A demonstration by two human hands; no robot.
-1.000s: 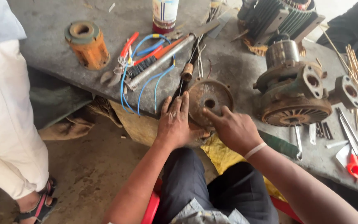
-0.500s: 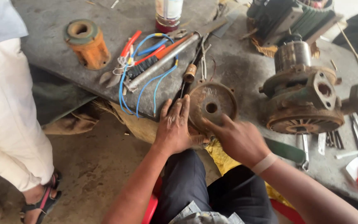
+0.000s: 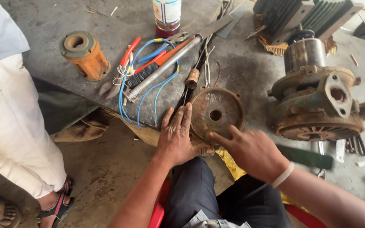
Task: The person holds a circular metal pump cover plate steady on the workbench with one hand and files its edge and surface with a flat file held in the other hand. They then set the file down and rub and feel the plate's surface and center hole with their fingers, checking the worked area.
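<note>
- A standing person in pale trousers (image 3: 9, 139) and sandals is at the far left, beside the desk (image 3: 250, 71), with no hand in view.
- On the desk's left part sit an orange, rusty cylindrical part (image 3: 83, 55), then a tangle of blue wire (image 3: 148, 90), red-handled pliers (image 3: 125, 57), a wire brush (image 3: 142, 76) and a long grey metal bar (image 3: 165, 67), with a bottle (image 3: 167, 17) behind them.
- The left hand (image 3: 176, 137) lies flat at the desk's near edge, fingers stretched forward and spread. Its grip is open and clasps nothing, and its fingertips press on the left rim of the rusty round cover plate (image 3: 216, 112).
- The cover plate lies flat on the desk, face up, centre hole showing, directly ahead of both hands and between them. Being round, it has no long axis. The left hand is on its left side, the right hand on its near right edge, both equally close.
- The right hand (image 3: 252, 152) is also open, fingers splayed, with the forefinger and thumb touching the plate's near rim. It pinches nothing that I can see.
- Well to the right stands the rusty pump body (image 3: 317, 101), apart from the plate, with a finned motor housing (image 3: 309, 14) behind it.
</note>
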